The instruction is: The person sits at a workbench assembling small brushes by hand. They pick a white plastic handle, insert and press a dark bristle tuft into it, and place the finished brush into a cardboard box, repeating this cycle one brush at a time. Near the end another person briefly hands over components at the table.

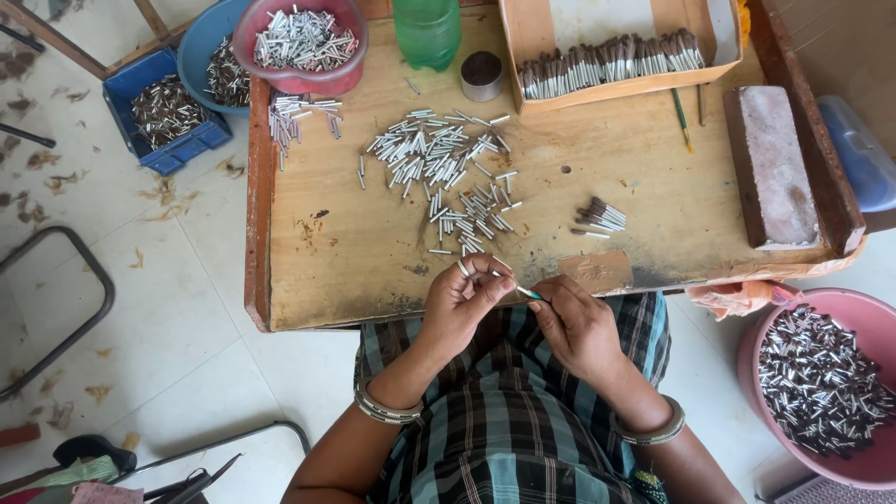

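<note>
Small white tube (501, 273) pinched in left hand (464, 303) grip; green stick (530, 294) held closed in right hand (577, 322), at desk (373, 252) edge.

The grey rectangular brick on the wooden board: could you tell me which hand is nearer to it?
Right. The right hand lies below-left of the brick; the left hand is farther left.

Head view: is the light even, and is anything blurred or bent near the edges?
Head view: soft, even daylight, no hard shadows or glare on the board; the loose tubes are sharp; the left hand and right hand are clear, though the small green-tipped tool between them is too small to read; the board's edges bow slightly, a wide-lens effect.
</note>
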